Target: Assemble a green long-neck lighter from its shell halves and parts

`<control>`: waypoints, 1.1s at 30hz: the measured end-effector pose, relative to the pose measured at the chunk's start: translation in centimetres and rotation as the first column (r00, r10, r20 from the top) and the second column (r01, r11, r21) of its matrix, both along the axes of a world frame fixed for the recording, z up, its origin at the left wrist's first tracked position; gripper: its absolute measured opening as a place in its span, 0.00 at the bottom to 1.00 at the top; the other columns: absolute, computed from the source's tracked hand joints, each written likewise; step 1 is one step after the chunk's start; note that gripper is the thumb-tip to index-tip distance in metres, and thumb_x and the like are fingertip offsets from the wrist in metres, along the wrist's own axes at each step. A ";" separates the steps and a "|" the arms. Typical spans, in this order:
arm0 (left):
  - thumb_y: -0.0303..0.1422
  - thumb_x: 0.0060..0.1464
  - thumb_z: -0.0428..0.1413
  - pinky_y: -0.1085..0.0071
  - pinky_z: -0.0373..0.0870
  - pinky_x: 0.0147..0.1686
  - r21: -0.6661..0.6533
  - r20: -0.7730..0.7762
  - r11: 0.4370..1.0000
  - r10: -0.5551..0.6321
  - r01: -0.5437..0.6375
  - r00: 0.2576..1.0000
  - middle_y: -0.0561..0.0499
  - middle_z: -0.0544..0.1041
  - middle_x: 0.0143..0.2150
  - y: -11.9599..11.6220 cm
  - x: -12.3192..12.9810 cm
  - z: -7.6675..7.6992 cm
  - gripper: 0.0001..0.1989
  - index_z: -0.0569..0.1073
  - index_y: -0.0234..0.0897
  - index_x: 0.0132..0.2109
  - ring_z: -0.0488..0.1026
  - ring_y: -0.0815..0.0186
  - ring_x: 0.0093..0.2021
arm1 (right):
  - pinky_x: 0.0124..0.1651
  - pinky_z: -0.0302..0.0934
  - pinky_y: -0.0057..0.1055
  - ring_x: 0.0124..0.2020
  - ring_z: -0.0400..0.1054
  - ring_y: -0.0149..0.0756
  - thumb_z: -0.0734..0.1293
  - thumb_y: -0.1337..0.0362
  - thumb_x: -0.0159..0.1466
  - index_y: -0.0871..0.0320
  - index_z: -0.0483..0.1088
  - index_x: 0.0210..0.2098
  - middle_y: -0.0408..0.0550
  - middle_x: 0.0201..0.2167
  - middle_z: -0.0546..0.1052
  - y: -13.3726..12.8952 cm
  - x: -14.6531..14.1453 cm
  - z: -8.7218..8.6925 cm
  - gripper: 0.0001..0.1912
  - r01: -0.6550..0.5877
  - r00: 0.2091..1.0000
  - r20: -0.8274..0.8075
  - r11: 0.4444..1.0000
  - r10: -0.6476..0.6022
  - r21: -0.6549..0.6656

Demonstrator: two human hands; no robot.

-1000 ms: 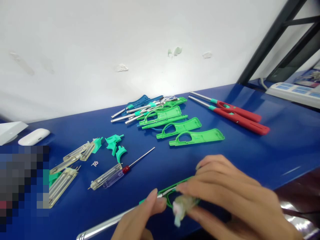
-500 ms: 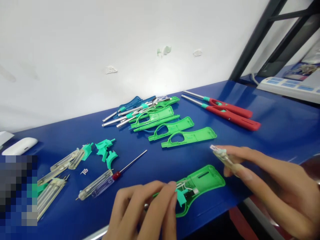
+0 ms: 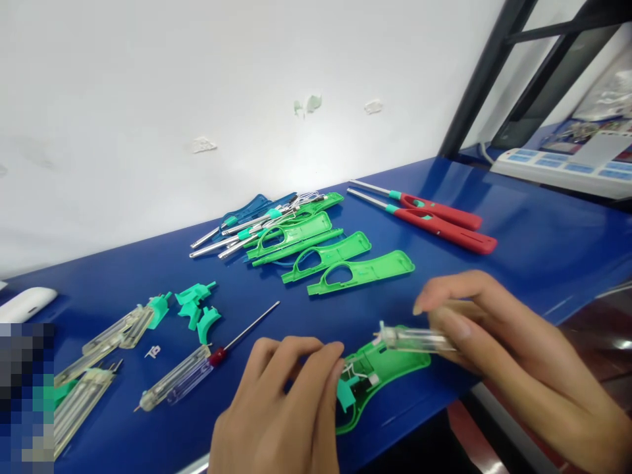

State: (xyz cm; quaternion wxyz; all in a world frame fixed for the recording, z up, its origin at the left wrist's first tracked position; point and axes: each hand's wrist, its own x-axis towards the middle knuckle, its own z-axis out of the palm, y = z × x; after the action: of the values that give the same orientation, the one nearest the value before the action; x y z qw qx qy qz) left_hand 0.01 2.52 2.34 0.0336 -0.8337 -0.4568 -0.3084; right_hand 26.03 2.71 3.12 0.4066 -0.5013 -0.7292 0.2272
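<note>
My left hand (image 3: 281, 408) is closed over the near end of a green lighter shell half (image 3: 409, 362), holding it at the table's front edge. Inside the shell sit a teal trigger (image 3: 346, 394), white wires and a black part with a white end. Between the thumb and fingers of my right hand (image 3: 494, 342) is a clear lighter fuel tank (image 3: 417, 340). The tank lies nearly level over the shell's wide end, its valve end pointing left; whether it touches the shell I cannot tell. My left fingers hide the shell's narrow end.
Behind are green shell halves (image 3: 365, 271), metal lighter tubes (image 3: 217, 247) and two red lighters (image 3: 444, 230). To the left lie clear tanks (image 3: 81, 401), teal triggers (image 3: 195, 303), a small pale clip (image 3: 153, 352) and a screwdriver (image 3: 247, 332). A white wall stands behind the blue table.
My right hand has brought the fuel tank left and down over the shell, turning it from tilted to nearly level. My left hand still holds the shell. The view has shifted slightly right.
</note>
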 end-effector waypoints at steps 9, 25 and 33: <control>0.22 0.63 0.54 0.74 0.64 0.11 -0.092 -0.152 0.991 -0.108 0.095 0.983 0.52 0.82 0.43 0.8 0.1 0.6 0.15 0.77 0.46 0.50 0.80 0.61 0.37 | 0.29 0.64 0.28 0.26 0.68 0.31 0.56 0.55 0.81 0.43 0.68 0.52 0.37 0.34 0.75 1.4 -0.5 0.3 0.10 -0.105 0.985 0.126 0.989 0.118 -0.100; 0.20 0.60 0.53 0.70 0.68 0.15 -0.064 -0.283 0.990 -0.136 0.123 0.949 0.51 0.81 0.44 0.6 0.7 0.5 0.16 0.73 0.43 0.51 0.80 0.58 0.38 | 0.29 0.59 0.30 0.26 0.64 0.32 0.54 0.52 0.82 0.42 0.67 0.54 0.36 0.30 0.70 1.4 -0.6 0.2 0.12 -0.113 0.987 0.092 0.976 0.131 -0.187; 0.23 0.68 0.55 0.67 0.79 0.41 -0.012 -0.063 0.997 -0.076 0.075 0.995 0.51 0.81 0.44 0.2 1.0 -0.3 0.10 0.71 0.41 0.52 0.77 0.63 0.42 | 0.25 0.58 0.28 0.22 0.62 0.33 0.55 0.53 0.81 0.46 0.67 0.53 0.36 0.25 0.67 1.3 -0.5 0.2 0.12 -0.159 0.984 0.043 0.962 0.173 -0.222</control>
State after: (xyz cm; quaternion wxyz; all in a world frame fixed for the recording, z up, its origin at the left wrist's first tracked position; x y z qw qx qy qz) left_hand 1.06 2.73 2.01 0.0323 -0.8599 -0.4252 -0.2805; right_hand 25.53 3.98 3.29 0.3059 -0.4868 -0.7516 0.3233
